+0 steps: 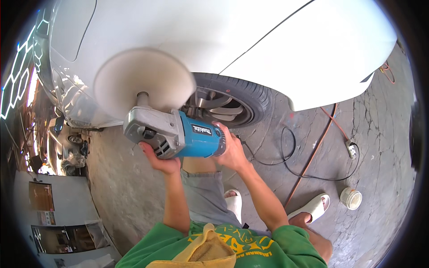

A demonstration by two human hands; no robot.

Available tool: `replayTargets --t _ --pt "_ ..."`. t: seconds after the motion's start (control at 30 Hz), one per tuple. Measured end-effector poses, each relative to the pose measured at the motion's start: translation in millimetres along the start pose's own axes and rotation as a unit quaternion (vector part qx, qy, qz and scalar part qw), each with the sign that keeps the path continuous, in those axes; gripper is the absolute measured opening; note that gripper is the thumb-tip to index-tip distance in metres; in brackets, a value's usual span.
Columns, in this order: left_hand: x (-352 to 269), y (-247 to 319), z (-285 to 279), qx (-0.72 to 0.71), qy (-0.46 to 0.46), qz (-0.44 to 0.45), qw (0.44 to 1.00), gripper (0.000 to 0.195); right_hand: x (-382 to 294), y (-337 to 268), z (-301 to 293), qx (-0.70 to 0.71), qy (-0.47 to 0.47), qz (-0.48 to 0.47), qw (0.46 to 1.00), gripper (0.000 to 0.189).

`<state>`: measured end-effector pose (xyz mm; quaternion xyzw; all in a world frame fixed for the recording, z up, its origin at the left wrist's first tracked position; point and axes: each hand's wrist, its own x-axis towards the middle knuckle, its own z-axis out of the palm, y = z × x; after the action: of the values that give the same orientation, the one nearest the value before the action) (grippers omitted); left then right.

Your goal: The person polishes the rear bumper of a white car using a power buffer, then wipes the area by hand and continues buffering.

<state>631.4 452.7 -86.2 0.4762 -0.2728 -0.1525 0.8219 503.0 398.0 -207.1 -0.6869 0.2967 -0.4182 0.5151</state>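
Observation:
Both of my hands are on a teal and grey Makita polisher (197,136), which lies across the view in front of me. My left hand (164,162) cups the underside of its grey metal head, thumb up along the housing. The rear end of the body is in the grip of my right hand (233,150); part of that grip is hidden. A large round off-white pad (144,75) on the spindle looks blurred, as if spinning. It faces the white car body panel (187,30) above the wheel; whether its far face touches the paint is hidden.
Behind the tool is the car's tyre and alloy wheel (223,107). A black cord (268,164) loops over the cracked concrete floor to a socket box (351,150) on an orange extension cord (315,147). A lidded tub (351,199) stands near my slipper (310,208).

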Motion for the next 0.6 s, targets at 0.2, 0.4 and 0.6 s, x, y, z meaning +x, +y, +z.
replayTargets --t 0.2,0.4,0.6 --pt "-19 -29 -30 0.093 -0.054 -0.011 0.994 0.072 -14 21 5 0.028 0.008 0.013 0.999 0.088" --pt "-40 -35 -14 0.2 -0.21 0.055 0.955 0.052 -29 45 16 0.089 0.064 0.029 0.994 0.087" --pt "-13 -45 -68 0.322 -0.19 0.123 0.919 0.066 -2 26 28 0.126 -0.007 0.027 0.992 0.086"
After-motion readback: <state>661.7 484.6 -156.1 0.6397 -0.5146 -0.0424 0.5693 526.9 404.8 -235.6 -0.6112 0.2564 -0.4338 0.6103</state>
